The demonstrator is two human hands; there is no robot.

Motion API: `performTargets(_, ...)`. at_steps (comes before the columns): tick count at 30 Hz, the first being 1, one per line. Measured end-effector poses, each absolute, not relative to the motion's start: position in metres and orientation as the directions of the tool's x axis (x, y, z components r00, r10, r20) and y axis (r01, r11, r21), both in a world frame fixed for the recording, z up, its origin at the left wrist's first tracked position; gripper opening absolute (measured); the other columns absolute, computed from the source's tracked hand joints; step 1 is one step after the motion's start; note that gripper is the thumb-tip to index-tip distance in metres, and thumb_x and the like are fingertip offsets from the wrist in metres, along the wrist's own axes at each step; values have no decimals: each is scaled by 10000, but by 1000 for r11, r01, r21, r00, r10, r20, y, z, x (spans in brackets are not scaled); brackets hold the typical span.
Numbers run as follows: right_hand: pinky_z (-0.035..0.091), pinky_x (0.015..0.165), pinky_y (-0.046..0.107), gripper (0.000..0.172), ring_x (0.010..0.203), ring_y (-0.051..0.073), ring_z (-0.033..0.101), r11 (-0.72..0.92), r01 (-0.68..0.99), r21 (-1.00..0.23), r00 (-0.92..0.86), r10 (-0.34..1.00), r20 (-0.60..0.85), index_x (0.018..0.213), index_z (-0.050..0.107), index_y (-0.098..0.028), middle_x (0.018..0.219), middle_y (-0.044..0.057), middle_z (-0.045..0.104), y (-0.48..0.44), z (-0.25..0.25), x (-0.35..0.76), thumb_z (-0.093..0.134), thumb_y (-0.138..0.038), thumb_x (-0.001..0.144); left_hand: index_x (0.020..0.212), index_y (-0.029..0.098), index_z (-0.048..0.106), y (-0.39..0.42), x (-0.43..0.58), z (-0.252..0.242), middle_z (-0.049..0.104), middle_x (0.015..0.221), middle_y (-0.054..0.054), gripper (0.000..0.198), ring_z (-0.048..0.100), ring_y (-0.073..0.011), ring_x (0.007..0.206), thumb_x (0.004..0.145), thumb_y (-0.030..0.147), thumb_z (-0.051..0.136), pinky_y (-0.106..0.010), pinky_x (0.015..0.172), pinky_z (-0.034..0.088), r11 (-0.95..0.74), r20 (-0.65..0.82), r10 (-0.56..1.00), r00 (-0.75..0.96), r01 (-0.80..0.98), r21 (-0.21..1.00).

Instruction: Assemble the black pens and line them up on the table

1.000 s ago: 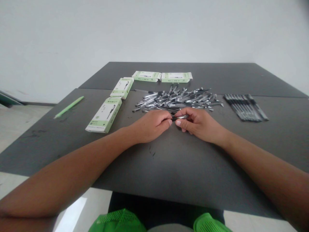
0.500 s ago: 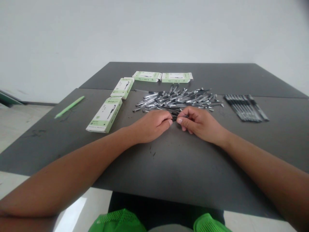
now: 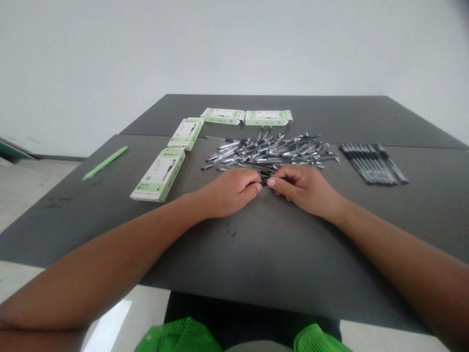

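Note:
In the head view, my left hand (image 3: 234,191) and my right hand (image 3: 302,188) meet just in front of a heap of pens (image 3: 271,149). Each one pinches thumb against forefinger. A short dark stretch of a pen (image 3: 264,182) shows between the two pinches; my fingers cover the rest of it. The heaped pens are clear-barrelled with black grips and caps, lying crosswise over each other. To the right, a flat row of similar pens (image 3: 370,164) lies side by side, apart from my right hand.
Two green-and-white pen boxes, a nearer box (image 3: 158,175) and a farther box (image 3: 185,133), lie left of the heap. Behind it lie another box (image 3: 223,116) and a box beside that (image 3: 268,118). A light green pen (image 3: 106,163) rests near the left edge of the dark table (image 3: 256,264).
My right hand has shifted slightly left and its fingers have drawn closer together, nearer my left fingertips. My left hand, the heap, the row and the boxes look unchanged.

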State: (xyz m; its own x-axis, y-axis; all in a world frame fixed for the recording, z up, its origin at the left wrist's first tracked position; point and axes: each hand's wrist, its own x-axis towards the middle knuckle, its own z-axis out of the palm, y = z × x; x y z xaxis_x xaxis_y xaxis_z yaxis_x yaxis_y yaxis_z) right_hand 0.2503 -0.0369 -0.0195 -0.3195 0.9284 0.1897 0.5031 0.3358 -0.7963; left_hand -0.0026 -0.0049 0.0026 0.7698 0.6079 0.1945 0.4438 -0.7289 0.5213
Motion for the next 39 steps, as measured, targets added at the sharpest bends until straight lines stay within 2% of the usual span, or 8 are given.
performTargets(8,430,617,300,357,677,165,618,360,532,-766,-351,917,187,923,787,-209,759,13,725,-38,-19,250,743,-547,1028,985,162,722,-5,-2,2,731,918,-56,258,672,-200,869,1081,291,521,-327,800,478,-735,197,606,771,448,509)
performTargets(12,478,684,317,320,796,199,673,400,542,-739,-382,901,207,1053,797,-214,895,42,777,-38,-19,251,719,-525,1046,1012,162,728,-4,-2,1,744,944,-60,257,684,-204,890,1085,291,518,-329,819,488,-741,211,601,771,439,508)
performTargets(16,520,733,342,325,846,216,695,397,489,-777,-386,897,216,1156,751,-217,1017,65,794,-38,-22,253,738,-518,1034,1013,165,731,-5,-2,2,751,947,-62,256,689,-204,887,1084,288,517,-326,814,493,-737,212,608,765,445,508)
performTargets(23,485,684,317,238,700,162,628,384,430,-817,-423,885,193,1109,706,-216,846,18,728,-39,-21,254,598,-428,1122,1027,165,737,-5,-2,1,749,945,-58,262,688,-202,886,1088,297,520,-333,815,491,-733,203,609,766,447,512)
performTargets(26,480,689,309,227,699,157,630,391,449,-803,-422,885,195,1094,707,-214,836,11,725,-39,-20,253,579,-398,1130,1032,164,737,-4,-2,1,746,943,-59,268,681,-205,885,1089,305,516,-342,817,491,-733,194,608,770,452,508)
performTargets(39,480,689,313,278,706,166,641,398,484,-779,-416,888,196,1085,723,-215,834,18,740,-40,-20,253,595,-460,1121,1019,162,740,-5,-1,1,753,940,-59,273,684,-202,876,1084,298,513,-339,816,492,-731,193,610,769,452,511)
